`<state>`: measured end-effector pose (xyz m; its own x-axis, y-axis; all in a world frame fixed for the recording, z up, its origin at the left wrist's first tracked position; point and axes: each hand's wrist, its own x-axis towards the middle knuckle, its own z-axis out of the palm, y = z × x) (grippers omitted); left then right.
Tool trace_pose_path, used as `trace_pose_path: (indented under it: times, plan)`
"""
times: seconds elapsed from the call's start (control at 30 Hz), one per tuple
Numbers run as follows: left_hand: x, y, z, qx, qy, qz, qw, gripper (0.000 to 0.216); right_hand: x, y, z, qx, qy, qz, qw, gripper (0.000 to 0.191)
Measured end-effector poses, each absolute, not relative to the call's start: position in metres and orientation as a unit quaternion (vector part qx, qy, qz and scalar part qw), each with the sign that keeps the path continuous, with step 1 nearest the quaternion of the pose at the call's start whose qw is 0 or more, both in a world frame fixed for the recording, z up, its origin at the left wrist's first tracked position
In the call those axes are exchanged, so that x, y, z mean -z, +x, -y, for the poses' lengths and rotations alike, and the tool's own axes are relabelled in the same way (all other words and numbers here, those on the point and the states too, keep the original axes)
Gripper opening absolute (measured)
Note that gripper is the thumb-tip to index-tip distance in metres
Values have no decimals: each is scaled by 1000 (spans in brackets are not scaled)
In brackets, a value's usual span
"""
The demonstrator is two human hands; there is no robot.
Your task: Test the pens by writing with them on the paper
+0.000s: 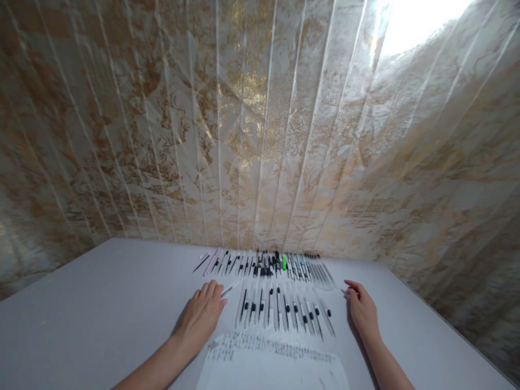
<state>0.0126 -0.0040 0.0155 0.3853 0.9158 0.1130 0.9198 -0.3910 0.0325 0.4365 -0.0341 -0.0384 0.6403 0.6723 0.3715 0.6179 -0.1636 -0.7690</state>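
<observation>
My left hand (208, 307) rests low over the table left of the pen rows, its fingers close together. A slim clear pen (229, 290) juts out between its thumb and index finger. My right hand (363, 310) is beyond the right end of the rows. Its index finger reaches left while the others curl, and a small greyish tip shows at them, too small to name. Between my hands lies a row of clear pens with black parts (278, 309), side by side and roughly upright in view.
Behind is a denser row of pens and dark pieces (266, 265), including a bright green piece (284, 262) and a pink pen (211, 262). In front lies a sheet of handwritten paper (272, 371). A gold-patterned curtain (252, 135) borders the white table's (101, 303) far edge.
</observation>
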Motion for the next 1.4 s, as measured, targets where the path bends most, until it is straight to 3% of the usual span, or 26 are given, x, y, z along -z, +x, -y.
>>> trace_pose_path:
  times: [0.2,0.4,0.8,0.93,1.17,1.27,1.4]
  plan:
    - [-10,18,0,24,-834,542,101,25,38,437,34,-35,-764,421,488,46]
    - [-1,19,-7,6,-827,552,104,17,37,436,35,-36,-759,423,494,44]
    - [-4,-1,14,1,-813,578,67,34,-11,376,55,-120,-682,462,554,44]
    - [-12,-15,15,22,-802,596,15,26,-43,305,77,-299,-556,519,576,40]
    - [-33,-20,32,88,-793,595,-98,21,-41,195,96,-620,-420,450,486,49]
    - [-35,1,59,196,-788,529,-246,19,-28,172,88,-639,-417,412,498,56]
    - [-38,25,81,285,-747,474,-369,22,-43,180,81,-534,-446,479,535,53]
